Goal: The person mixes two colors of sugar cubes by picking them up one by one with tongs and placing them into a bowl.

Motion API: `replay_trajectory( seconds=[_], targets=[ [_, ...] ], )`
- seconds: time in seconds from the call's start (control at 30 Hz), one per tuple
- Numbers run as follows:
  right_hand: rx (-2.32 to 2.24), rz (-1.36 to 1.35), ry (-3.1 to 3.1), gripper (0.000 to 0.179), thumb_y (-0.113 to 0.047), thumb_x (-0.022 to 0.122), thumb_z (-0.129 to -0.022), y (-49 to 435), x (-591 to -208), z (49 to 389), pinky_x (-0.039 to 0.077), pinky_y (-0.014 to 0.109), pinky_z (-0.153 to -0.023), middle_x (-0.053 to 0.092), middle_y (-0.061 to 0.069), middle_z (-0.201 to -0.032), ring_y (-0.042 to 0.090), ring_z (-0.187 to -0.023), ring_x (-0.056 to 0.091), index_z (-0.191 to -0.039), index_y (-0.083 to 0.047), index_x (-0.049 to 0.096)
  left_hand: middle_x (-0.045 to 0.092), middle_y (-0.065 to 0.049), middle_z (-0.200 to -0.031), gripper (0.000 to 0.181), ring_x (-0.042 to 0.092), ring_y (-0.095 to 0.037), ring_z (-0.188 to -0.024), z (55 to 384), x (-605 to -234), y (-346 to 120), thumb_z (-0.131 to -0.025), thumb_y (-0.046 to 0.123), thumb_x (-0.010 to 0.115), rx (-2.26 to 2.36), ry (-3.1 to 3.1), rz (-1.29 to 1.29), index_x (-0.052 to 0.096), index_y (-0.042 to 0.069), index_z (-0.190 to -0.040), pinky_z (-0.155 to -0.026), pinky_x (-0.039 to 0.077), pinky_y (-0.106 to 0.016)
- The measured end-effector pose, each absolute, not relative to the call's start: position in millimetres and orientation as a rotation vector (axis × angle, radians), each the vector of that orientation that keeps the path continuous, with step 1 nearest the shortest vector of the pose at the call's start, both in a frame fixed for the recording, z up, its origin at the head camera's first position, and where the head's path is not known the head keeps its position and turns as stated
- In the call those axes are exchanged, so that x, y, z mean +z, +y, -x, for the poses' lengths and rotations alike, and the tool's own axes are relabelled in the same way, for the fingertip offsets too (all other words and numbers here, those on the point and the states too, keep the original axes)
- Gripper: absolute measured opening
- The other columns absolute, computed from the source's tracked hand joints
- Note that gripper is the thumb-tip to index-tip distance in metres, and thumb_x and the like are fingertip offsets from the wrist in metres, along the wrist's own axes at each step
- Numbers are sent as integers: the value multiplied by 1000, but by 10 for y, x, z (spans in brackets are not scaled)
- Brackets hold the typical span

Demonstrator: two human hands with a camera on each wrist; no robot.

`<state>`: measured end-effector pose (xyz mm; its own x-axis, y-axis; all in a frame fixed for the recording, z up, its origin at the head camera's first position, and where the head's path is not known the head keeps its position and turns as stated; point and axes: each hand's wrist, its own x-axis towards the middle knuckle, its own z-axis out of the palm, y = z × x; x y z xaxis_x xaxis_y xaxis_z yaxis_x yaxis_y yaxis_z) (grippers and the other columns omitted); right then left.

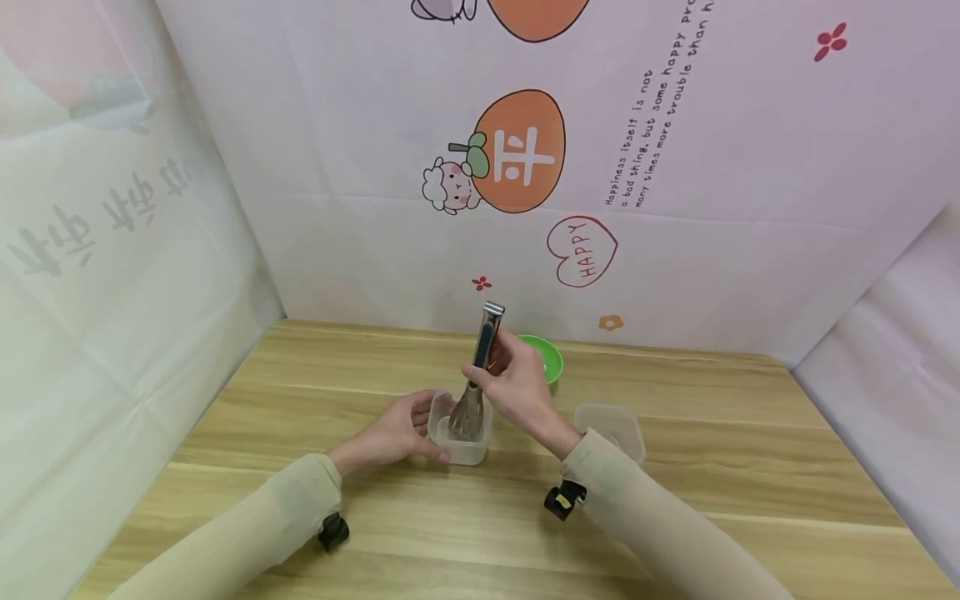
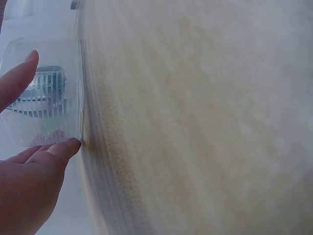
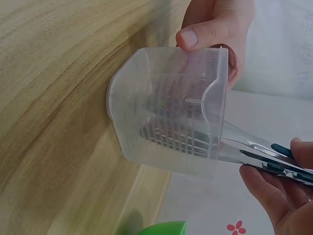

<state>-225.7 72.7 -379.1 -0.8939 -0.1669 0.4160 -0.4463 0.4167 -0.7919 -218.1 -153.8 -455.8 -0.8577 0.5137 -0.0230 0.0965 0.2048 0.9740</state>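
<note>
While my left hand [image 1: 393,433] steadies the clear square plastic container [image 1: 460,433] on the wooden table [image 1: 720,467], my right hand [image 1: 517,387] grips steel slotted tongs [image 1: 478,375], tips inside it; a green bowl [image 1: 546,357] sits behind. Left-wrist view: fingers [image 2: 22,73] clasp the container [image 2: 44,93]. Right-wrist view: tongs [image 3: 234,149] enter the container [image 3: 166,122].

- The bench [image 1: 675,517] is seen from above and behind by the head view, facing forward and down.
- The clear tub [image 2: 44,93] is viewed very closely from both wrists, from opposite sides.
</note>
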Motion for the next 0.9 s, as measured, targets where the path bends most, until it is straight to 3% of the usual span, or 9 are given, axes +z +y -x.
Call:
replay_trajectory(
  seconds=[0.67, 0.9],
  targets=[
    [1529, -490, -2306, 21, -5, 85, -90, 748, -3882, 2245, 54, 27, -57, 66, 2, -77, 19, -67, 63, -95, -8, 65, 44, -28, -158, 101, 42, -44, -146, 2161, -4534, -1535, -80, -2, 90, 1702, 2127, -577, 28, -11, -159, -119, 40, -51],
    [1623, -517, -2135, 22, 4, 84, -86, 804, -3786, 2260, 55, 24, -54, 68, 8, -76, 23, -63, 64, -93, -3, 65, 44, -28, -158, 99, 43, -44, -146, 2161, -4540, -1538, -81, -1, 90, 1693, 2133, -589, 30, -11, -158, -120, 38, -50]
  ],
)
